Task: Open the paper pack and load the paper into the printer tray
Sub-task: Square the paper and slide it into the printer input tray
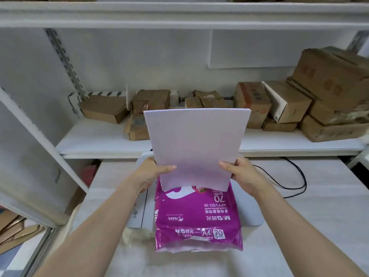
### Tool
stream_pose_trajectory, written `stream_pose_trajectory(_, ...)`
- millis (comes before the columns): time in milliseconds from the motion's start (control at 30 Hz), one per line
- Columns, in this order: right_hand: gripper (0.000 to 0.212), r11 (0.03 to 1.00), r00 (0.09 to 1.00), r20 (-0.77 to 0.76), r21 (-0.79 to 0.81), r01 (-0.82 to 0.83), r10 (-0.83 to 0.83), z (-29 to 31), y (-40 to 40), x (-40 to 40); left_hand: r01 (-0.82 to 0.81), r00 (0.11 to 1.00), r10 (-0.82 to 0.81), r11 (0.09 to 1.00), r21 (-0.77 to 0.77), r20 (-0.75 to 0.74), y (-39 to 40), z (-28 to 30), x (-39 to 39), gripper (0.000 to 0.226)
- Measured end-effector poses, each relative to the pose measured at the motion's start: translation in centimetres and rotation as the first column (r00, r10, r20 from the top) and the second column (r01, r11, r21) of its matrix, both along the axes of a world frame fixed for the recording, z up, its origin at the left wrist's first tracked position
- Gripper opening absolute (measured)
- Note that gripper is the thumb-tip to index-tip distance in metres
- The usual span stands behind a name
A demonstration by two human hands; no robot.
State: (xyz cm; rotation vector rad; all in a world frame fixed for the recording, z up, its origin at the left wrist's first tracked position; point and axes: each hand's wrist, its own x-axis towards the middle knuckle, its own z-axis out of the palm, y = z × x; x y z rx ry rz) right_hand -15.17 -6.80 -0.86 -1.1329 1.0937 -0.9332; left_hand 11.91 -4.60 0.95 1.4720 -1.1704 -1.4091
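A stack of white paper (196,144) stands upright in front of me, held by its lower side edges. My left hand (152,172) grips its left edge and my right hand (242,172) grips its right edge. Below the stack lies the magenta paper pack (196,218), torn open at its near end, resting on top of the white printer (139,212). The pack and the paper hide most of the printer, and I cannot see its tray.
The printer sits on a pale table (299,226). A black cable (295,176) loops on the table to the right. A white shelf (99,140) behind carries several cardboard boxes (329,82). A white shelf frame (40,152) stands at the left.
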Motion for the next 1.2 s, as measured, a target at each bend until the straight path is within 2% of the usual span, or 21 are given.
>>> stream_pose_trajectory(100, 0.021, 1.000, 0.999, 0.032, 0.003, -0.014, 0.014, 0.3, -0.7, 0.5, -0.018, 0.999, 0.017, 0.999, -0.031, -0.027, -0.6, 0.4, -0.4, 0.039)
stream_pose_trajectory(233, 0.021, 0.998, 0.999, 0.041, -0.063, -0.015, 0.018, 1.6, -1.6, 0.6, -0.070, 0.997, 0.071, 0.993, -0.093, 0.011, -1.4, 0.7, 0.0, 0.026)
stream_pose_trajectory(333, 0.024, 0.998, 0.999, 0.003, -0.051, -0.040, 0.040, 1.0, -1.0, 0.4, -0.006, 0.995, 0.014, 0.997, -0.082, 0.102, -0.9, 0.1, 0.6, 0.027)
stream_pose_trajectory(467, 0.023, 1.000, 0.999, -0.035, -0.004, -0.015, 0.015, -1.2, 0.4, 0.7, 0.051, 0.995, -0.048, 0.998, -0.034, 0.082, 0.0, -1.3, -0.3, 0.032)
stream_pose_trajectory(600, 0.023, 1.000, 0.999, 0.027, -0.020, 0.020, -0.019, -0.1, 0.0, 0.6, 0.011, 0.997, -0.004, 0.996, -0.089, 0.075, -0.3, -0.6, -0.9, 0.016)
stream_pose_trajectory(700, 0.024, 1.000, 0.999, 0.044, -0.022, -0.010, 0.011, 0.5, -0.5, 0.3, 0.006, 0.999, -0.003, 0.996, -0.093, 0.033, -0.7, -0.1, -0.6, 0.023)
stream_pose_trajectory(800, 0.025, 0.999, 0.999, 0.015, 0.029, -0.046, 0.046, -1.1, -0.2, 0.2, 0.024, 0.999, -0.025, 0.999, -0.030, -0.029, -0.5, -0.9, -0.4, 0.028)
stream_pose_trajectory(1000, 0.029, 0.998, 0.998, 0.061, 0.053, -0.022, 0.019, -1.0, -0.8, -0.3, -0.004, 1.000, 0.004, 1.000, -0.003, 0.010, -0.9, -1.4, -1.1, 0.031)
stream_pose_trajectory(1100, 0.029, 1.000, 0.999, -0.024, 0.017, -0.026, 0.026, 0.0, -1.4, -0.7, -0.050, 0.998, 0.050, 0.999, 0.002, 0.036, -1.5, -1.4, -1.2, 0.039)
stream_pose_trajectory(1200, 0.025, 0.998, 0.965, -0.261, -0.036, -0.049, 0.038, 0.3, -1.5, -0.7, -0.071, 0.993, 0.069, 0.997, 0.021, 0.097, -1.9, -1.8, -1.1, 0.041)
